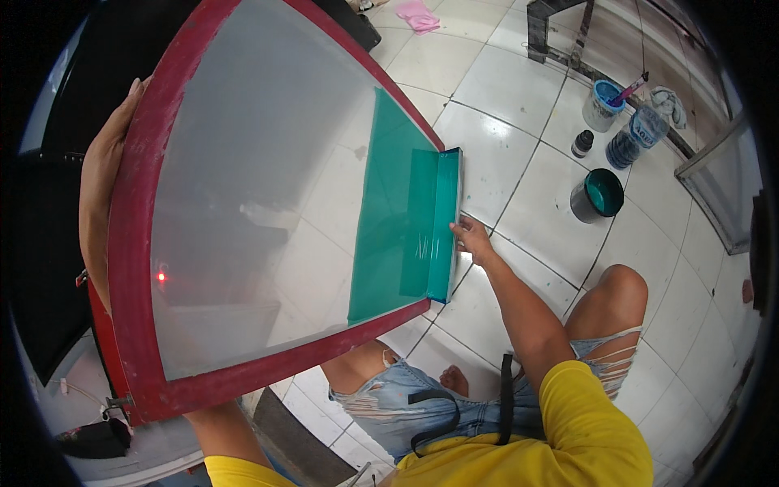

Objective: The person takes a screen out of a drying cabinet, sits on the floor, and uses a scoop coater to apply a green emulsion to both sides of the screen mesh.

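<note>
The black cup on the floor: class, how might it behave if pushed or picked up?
The black cup would probably slide, since the tiles look smooth and glossy. Being open-topped, it could spill its green contents if tipped. Its rounded wall suggests it might roll once knocked over.

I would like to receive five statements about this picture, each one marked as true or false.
1. The right hand holds the tray with green inside. True.
2. The frame is yellow. False: the frame is dark red.
3. The black cup contains something green. True.
4. The green coating covers the whole mesh. False: it covers only part, at the right.
5. The pink cloth hangs on the frame. False: the pink cloth lies on the floor.
</note>
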Motion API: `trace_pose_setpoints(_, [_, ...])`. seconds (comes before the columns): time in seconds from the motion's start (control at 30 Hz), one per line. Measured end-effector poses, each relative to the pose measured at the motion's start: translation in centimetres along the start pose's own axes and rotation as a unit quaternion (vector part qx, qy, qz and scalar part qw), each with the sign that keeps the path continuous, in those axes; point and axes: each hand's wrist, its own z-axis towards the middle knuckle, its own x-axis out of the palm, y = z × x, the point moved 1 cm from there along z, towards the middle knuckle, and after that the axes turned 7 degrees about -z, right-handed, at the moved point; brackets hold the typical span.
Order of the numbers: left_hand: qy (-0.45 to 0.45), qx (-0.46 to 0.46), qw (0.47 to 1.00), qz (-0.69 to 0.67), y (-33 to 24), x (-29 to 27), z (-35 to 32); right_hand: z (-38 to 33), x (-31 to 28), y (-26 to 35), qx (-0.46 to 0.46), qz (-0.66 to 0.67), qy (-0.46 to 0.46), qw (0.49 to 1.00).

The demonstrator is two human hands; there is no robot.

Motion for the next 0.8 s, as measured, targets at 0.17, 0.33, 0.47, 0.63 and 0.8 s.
trace_pose_setpoints(0.17, [0.002, 0.141, 0.99, -0.019, 2.3, 0.7, 1.2, -1.4, -0.7, 1.4, -0.004, -0.025, -0.023, 0.999])
trace_pose_setpoints(0.33, [0.019, 0.025, 0.999, -0.022, 0.6, 0.7, 0.3, -1.4, -0.1, 2.1, -0.032, -0.054, -0.042, 0.997])
trace_pose_setpoints(0.47, [0.043, 0.011, 0.995, -0.085, 0.7, 1.4, 0.4, -1.6, 0.1, 2.3, -0.029, -0.064, -0.068, 0.995])
trace_pose_setpoints(0.63, [0.139, -0.1, 0.921, -0.349, -0.1, 1.5, 0.1, -1.7, 0.6, 2.6, -0.048, -0.067, -0.088, 0.993])
trace_pose_setpoints(0.8, [0.231, -0.106, 0.89, -0.378, -0.7, 0.8, -0.6, -2.1, 1.5, 3.1, -0.061, -0.067, -0.093, 0.992])
